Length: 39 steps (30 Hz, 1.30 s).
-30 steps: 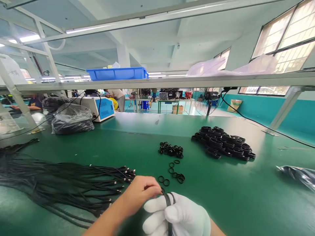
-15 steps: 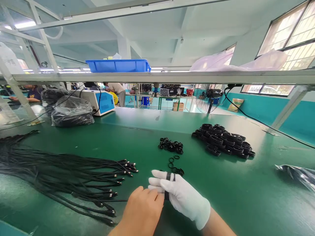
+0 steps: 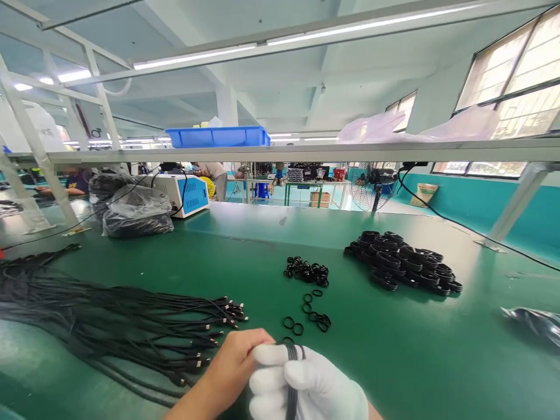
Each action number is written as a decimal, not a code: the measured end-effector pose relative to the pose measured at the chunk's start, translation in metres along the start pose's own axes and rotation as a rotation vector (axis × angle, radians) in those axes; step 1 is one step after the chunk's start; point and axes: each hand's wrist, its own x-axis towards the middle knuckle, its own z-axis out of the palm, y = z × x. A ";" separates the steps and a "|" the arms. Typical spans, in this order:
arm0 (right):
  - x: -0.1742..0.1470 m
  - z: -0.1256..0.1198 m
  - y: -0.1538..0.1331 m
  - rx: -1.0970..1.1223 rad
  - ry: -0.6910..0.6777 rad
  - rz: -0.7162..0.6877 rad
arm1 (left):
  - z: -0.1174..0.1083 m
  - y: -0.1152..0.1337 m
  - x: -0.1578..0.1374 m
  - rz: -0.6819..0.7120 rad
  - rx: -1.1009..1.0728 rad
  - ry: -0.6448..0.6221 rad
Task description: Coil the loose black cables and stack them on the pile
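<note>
White-gloved right hand (image 3: 315, 379), near centre, gripping coiled thin black cable (image 3: 291, 402) wrapped round it; bare left hand (image 3: 238, 356) just left, fingertips hidden, grip cannot be told. Judgement: lay turns side by side, tension even, coil flat.

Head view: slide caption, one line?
Gloved right hand holds looped black cable beside bare left hand at a green table, near small black rings.
</note>
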 end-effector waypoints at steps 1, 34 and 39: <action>0.002 0.004 -0.004 0.024 0.005 -0.073 | 0.002 -0.005 0.000 0.026 0.094 0.012; 0.004 -0.032 0.010 -0.129 0.244 0.178 | -0.014 0.006 -0.002 0.554 0.545 0.104; -0.002 -0.032 0.012 -0.152 0.087 0.176 | -0.018 0.010 -0.003 0.229 0.102 -0.157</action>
